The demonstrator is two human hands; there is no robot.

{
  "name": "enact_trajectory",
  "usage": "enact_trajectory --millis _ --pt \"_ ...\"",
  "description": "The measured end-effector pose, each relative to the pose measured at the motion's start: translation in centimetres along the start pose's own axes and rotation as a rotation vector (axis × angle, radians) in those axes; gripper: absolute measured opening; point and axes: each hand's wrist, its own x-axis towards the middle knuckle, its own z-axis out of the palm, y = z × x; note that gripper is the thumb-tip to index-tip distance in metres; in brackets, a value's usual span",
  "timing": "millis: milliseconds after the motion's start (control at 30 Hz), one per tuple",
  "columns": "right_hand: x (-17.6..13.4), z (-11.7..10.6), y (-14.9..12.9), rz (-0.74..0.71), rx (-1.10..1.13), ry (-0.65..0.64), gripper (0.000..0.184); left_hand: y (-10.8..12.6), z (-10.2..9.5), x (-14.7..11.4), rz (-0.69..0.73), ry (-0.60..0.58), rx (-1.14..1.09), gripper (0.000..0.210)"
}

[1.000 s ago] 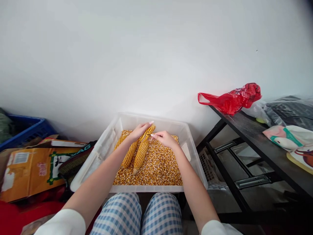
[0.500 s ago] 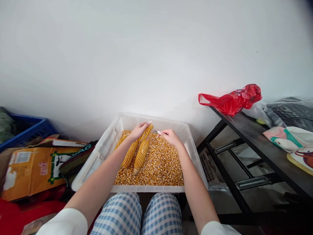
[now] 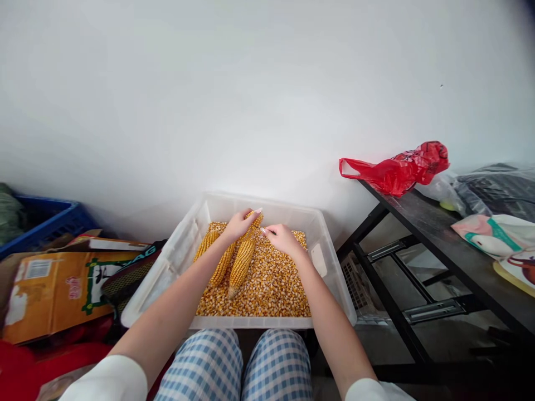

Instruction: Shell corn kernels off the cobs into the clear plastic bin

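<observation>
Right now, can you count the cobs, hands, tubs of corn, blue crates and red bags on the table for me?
Cobs: 4 showing
Hands: 2, the left hand and right hand
Tubs of corn: 1
Blue crates: 1
Red bags on the table: 1
Total: 9

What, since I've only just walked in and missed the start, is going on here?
A person's left hand holds an ear of corn over a translucent plastic bin. The right hand is close beside that ear, fingertips toward it; whether they touch it or hold something is too small to tell. Loose kernels cover much of the bin's bottom, and more ears lie on them, toward the left side.
</observation>
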Motion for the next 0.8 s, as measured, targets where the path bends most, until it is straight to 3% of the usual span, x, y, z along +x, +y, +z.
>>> enact_trajectory --millis 200,567,700,800 --pt "0.2 0.5 -0.2 0.078 0.101 -0.089 0.034 0.6 0.1 -0.6 0.037 -0.012 0.091 0.049" --pt "0.0 -0.5 0.6 -0.015 0.129 -0.294 0.036 2.1 -0.5 -1.3 0.19 -0.255 0.04 0.042" --pt "-0.1 -0.2 0.4 -0.026 0.077 -0.379 0.034 1.9 -0.1 -1.2 0.164 -0.225 0.003 0.04" --pt "-0.1 -0.5 0.3 -0.024 0.094 -0.28 0.035 1.5 -0.1 -0.8 0.105 -0.167 -0.029 0.043"
